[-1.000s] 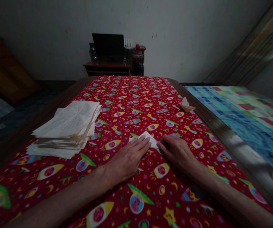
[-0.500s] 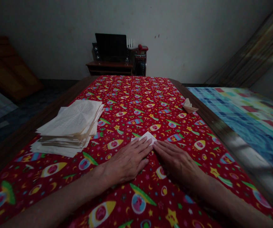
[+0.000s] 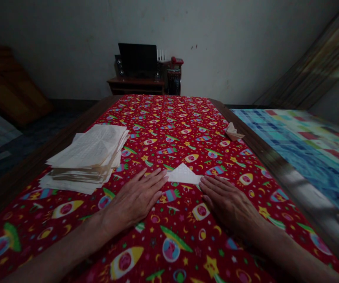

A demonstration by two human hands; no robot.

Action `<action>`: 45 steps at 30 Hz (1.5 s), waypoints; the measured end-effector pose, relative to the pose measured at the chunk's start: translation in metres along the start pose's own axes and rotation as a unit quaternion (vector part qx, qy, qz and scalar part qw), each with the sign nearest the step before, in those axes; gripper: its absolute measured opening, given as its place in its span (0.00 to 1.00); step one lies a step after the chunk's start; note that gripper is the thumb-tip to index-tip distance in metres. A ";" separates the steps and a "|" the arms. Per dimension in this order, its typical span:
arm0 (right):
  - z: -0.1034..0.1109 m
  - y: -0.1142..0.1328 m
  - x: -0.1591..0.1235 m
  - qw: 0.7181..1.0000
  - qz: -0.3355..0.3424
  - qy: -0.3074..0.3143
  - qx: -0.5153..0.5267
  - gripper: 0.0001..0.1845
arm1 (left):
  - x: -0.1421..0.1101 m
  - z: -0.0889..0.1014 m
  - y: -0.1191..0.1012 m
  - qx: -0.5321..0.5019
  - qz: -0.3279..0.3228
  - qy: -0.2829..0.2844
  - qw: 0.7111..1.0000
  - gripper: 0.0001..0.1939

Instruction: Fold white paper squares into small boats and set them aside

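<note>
A small white paper folded into a triangle lies flat on the red patterned cloth in the middle of the table. My left hand lies flat and open on the cloth, fingertips touching the paper's left corner. My right hand lies flat and open too, fingertips at the paper's right corner. Neither hand holds anything.
A thick stack of loose printed sheets sits to the left of my left hand. A small folded paper piece rests near the table's right edge. A bed with a checked cover runs along the right. A dark cabinet with a screen stands at the far wall.
Both hands have slid apart, the left one leftwards and the right one rightwards, uncovering the folded triangle that they were pressing down together.
</note>
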State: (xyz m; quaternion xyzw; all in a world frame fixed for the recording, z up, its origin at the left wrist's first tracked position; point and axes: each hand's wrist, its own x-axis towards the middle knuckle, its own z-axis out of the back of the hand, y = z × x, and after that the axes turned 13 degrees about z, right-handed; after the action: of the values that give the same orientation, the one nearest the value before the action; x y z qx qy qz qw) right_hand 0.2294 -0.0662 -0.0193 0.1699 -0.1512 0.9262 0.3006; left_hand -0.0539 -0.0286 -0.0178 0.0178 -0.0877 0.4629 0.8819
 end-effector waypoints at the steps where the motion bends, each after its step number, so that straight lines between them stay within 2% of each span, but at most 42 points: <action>1: 0.000 0.000 -0.001 1.000 -0.002 -0.002 -0.005 0.16 | -0.001 0.000 0.002 0.004 0.002 -0.004 1.000 0.22; 7: -0.006 -0.005 -0.004 1.000 -0.006 -0.027 -0.010 0.11 | -0.005 0.001 0.004 0.014 0.019 -0.033 0.999 0.21; 9: -0.007 -0.007 0.005 1.000 -0.001 0.006 -0.006 0.08 | -0.003 0.000 0.003 0.006 0.016 -0.049 0.999 0.20; 12: -0.005 -0.009 0.028 0.995 0.003 0.104 -0.001 0.05 | 0.000 -0.003 0.002 -0.019 0.015 -0.077 0.997 0.19; 15: -0.002 -0.007 0.052 0.988 0.019 0.155 -0.005 0.03 | 0.002 -0.007 0.005 -0.048 0.018 -0.091 0.995 0.18; 18: -0.001 -0.003 0.061 0.985 0.015 0.174 0.002 0.03 | 0.001 -0.009 0.007 -0.070 0.025 -0.094 0.993 0.18; 27: -0.008 -0.007 0.051 0.989 -0.007 0.124 0.079 0.07 | 0.003 -0.010 0.007 -0.128 0.048 -0.099 0.986 0.22; 33: -0.018 -0.012 0.044 0.997 -0.003 0.060 0.056 0.06 | 0.008 -0.016 0.005 -0.192 0.083 -0.126 0.970 0.21; 39: -0.018 -0.015 0.046 0.998 -0.012 -0.056 0.023 0.11 | 0.015 -0.006 -0.015 -0.272 0.152 -0.086 0.946 0.23; 45: -0.012 -0.004 0.052 0.997 0.007 -0.069 0.023 0.09 | 0.033 0.000 -0.041 -0.368 0.188 -0.041 0.910 0.21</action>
State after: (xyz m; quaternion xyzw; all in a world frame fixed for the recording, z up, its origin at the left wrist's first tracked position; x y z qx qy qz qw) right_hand 0.1894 -0.0324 -0.0079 0.2398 -0.1512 0.9176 0.2788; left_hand -0.0021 -0.0247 -0.0104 -0.3058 -0.2900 0.5539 0.7180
